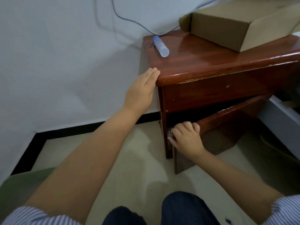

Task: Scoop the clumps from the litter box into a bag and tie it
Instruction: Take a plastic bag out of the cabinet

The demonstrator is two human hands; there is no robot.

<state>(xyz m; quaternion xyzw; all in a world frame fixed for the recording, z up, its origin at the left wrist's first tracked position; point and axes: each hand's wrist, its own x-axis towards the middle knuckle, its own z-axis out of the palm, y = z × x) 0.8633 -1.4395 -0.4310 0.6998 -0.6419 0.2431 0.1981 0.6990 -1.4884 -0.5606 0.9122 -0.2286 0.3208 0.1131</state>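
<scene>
Both hands are at a small reddish wooden cabinet [211, 88] that stands by the white wall. Left grip [141, 91] is open and holds nothing: the fingers [151, 74] are straight and together, and their tips touch the rounded front left corner of the cabinet top. Right grip [186, 140] is curled closed on the upper edge of the lower cabinet door [219, 127], which stands open and is swung outward; something small and pale shows just beside the knuckles, but I cannot tell what it is. On the cabinet top lies a clear tube with a blue cap [160, 46] on its side, and behind it rests a cardboard box [240, 25]. A grey cable [129, 20] hangs along the wall. The litter box, the clumps and the bag are not visible in this view.
</scene>
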